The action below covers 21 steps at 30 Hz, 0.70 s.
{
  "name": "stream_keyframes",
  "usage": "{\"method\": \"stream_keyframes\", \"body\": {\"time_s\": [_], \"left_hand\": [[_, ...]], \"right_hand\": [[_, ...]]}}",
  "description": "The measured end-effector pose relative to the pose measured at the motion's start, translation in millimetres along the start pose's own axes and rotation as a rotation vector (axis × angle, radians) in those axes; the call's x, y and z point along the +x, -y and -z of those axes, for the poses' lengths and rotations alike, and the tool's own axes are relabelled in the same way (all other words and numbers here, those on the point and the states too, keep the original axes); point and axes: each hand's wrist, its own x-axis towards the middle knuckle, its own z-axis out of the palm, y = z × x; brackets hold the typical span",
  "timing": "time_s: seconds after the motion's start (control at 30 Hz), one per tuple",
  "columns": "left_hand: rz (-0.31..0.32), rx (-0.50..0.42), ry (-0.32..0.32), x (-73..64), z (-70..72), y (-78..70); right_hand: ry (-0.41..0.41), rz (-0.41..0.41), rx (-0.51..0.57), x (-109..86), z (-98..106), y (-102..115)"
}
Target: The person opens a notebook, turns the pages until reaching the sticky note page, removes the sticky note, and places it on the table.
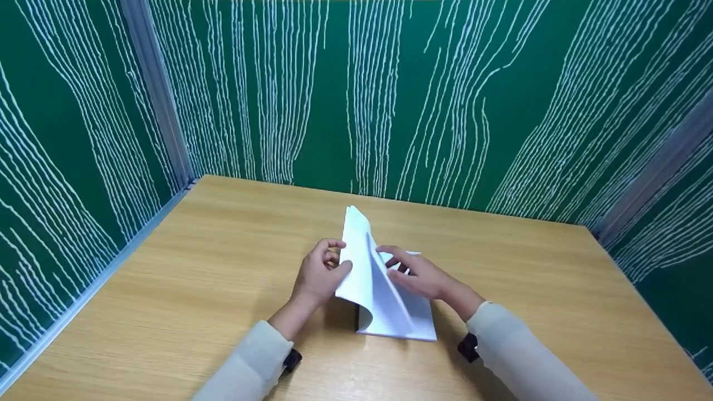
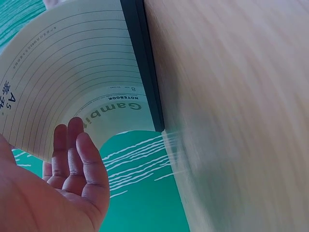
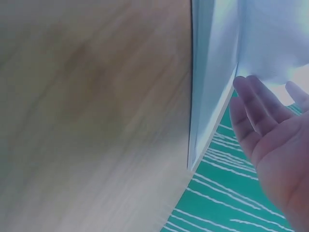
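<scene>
notebook: between the two hands (image 1: 356, 253); spread open, standing partly upright on the table (image 1: 167, 301); white leaves face the head camera
left hand: at the notebook's left side (image 1: 316, 277); pinches the raised left part, thumb on the white face, index finger at the outer edge; other fingers bent behind
raised part: just right of the left thumb; bowed, its lower edge curling under; top end sticks up beyond the left fingertips
lined face: in front of the left fingers in the left wrist view (image 2: 87, 53); ruled lines, print reading "notebook", "a5" and part of a larger word, turned over
black strip: beyond the left fingertips, along the lined face's edge (image 2: 145, 67); next to the table
right hand: right of the standing leaf (image 1: 422, 277); fingers apart, not clamped; index fingertip at the leaf's edge, thumb just below
standing leaf: just left of the right fingertips (image 1: 392, 292); slanted, apart from the raised part
right part: under and beyond the right hand (image 1: 419, 317); lies low on the table
sleeves: light grey, behind both hands (image 1: 245, 362); dark object under each cuff (image 1: 291, 361)
walls: green with white wavy lines, well beyond the hands (image 1: 323, 111)
</scene>
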Motion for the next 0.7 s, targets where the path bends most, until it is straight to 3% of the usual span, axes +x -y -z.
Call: {"method": "stream_keyframes", "body": {"time_s": [0.5, 0.7], "left_hand": [[0.017, 0.002, 0.035, -0.2, 1.4, -0.1], [0.027, 0.001, 0.043, -0.5, 1.8, 0.1]], "right_hand": [[0.056, -0.066, 0.032, 3.0, -10.3, 26.9], [0.037, -0.075, 0.047, 3.7, -12.7, 32.0]]}}
